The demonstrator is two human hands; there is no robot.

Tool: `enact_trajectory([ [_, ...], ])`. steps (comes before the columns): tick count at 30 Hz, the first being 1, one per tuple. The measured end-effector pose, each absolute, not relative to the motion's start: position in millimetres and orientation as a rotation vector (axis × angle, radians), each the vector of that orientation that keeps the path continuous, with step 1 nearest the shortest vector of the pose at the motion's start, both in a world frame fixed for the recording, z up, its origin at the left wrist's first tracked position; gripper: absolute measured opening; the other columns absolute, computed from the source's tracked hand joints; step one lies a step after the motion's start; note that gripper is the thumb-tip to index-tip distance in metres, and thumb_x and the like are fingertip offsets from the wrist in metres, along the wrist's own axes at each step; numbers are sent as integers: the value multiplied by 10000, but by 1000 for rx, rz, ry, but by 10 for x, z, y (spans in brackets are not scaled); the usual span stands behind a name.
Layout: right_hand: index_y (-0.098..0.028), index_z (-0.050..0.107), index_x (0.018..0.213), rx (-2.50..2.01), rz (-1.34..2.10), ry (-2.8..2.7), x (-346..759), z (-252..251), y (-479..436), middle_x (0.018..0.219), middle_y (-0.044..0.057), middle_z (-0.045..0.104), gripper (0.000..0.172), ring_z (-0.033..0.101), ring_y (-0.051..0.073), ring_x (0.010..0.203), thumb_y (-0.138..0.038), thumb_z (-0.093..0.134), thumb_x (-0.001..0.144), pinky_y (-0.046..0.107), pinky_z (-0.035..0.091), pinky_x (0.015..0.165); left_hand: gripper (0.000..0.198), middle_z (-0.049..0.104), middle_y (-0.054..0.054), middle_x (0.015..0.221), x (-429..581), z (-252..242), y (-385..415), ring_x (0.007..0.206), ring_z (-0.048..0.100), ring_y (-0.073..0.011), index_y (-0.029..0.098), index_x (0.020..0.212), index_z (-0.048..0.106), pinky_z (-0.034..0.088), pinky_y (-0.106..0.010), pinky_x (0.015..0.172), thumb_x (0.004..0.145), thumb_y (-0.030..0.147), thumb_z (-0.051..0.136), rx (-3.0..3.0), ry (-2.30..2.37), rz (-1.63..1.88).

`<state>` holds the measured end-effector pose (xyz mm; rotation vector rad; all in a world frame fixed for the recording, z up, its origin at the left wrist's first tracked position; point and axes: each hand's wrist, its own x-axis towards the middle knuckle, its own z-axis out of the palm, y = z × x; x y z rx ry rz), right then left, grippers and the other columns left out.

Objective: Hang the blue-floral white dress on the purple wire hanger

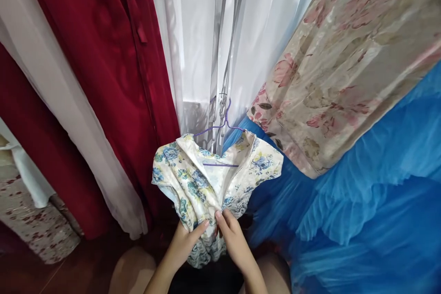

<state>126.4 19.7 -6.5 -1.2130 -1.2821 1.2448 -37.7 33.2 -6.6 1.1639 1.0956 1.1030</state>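
A cream dress with blue and yellow flowers (pixel 198 179) hangs on a purple wire hanger (pixel 227 117) in front of me. Its V-shaped neckline lies open at the front. My left hand (pixel 189 241) is closed on the left side of the bodice, thumb on top and fingers hidden behind the cloth. At the point of the V, my right hand (pixel 230 232) pinches the fabric between thumb and fingers. The two hands are close together, and the gathered lower part of the dress drops below them.
Dark red cloth (pixel 99 41) and a pale drape (pixel 82 87) hang on the left. Behind the hanger are white fabric (pixel 196 18) and grey ribbons (pixel 220 32). To the right hang a floral cloth (pixel 330 82) and a blue ruffled tulle gown (pixel 358 211). My knees (pixel 132 268) show below.
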Motion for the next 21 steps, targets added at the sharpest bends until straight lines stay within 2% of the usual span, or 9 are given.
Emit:
enact_trajectory([
  [5,-219,484,569,-1263,1206,-1430,1362,147,288,541,-13,486,558,474,175,563,-644,514,931,307,350,586,626,697,-111,1266,-428,-24,281,1299,568,-342,223,1295,639,410,-471,1140,740,471,787,1086,1185,1155],
  [9,-195,602,589,-1219,1273,-1320,1476,50,192,487,-10,515,564,442,153,500,-652,540,913,295,319,553,670,689,-139,1231,-445,-136,328,1230,608,-366,196,1309,571,470,-481,1067,755,523,759,995,1322,1229],
  [12,-184,701,674,-1216,1303,-1186,1497,5,116,444,-21,508,537,371,131,434,-667,581,877,284,260,502,672,539,-146,1400,-389,-223,338,1299,536,-346,247,1381,419,455,-477,1075,823,490,704,1096,1528,1547],
  [14,-176,726,689,-1239,1303,-1153,1481,25,92,423,-21,507,541,339,119,412,-670,594,865,278,236,484,624,457,-139,1436,-291,-294,310,1335,477,-326,264,1352,400,407,-471,1115,833,423,706,1297,1622,1788],
  [16,-162,740,699,-1259,1310,-1168,1448,71,90,418,-17,520,533,334,108,403,-648,603,871,270,228,474,520,527,-127,1297,-149,-377,274,1238,535,-303,244,1274,446,439,-458,1069,837,354,704,1513,1557,1800],
  [19,-140,749,710,-1228,1348,-1191,1386,133,106,425,-5,551,498,390,102,397,-584,614,890,254,256,473,380,609,-80,1060,78,-478,260,984,629,-239,223,1229,475,529,-376,871,880,262,623,1643,1250,1463],
  [21,-127,751,713,-1194,1370,-1189,1353,144,112,427,5,570,484,425,101,390,-558,618,890,243,274,468,340,634,-62,994,176,-485,288,880,636,-214,216,1208,505,529,-325,773,877,222,583,1590,1129,1314],
])
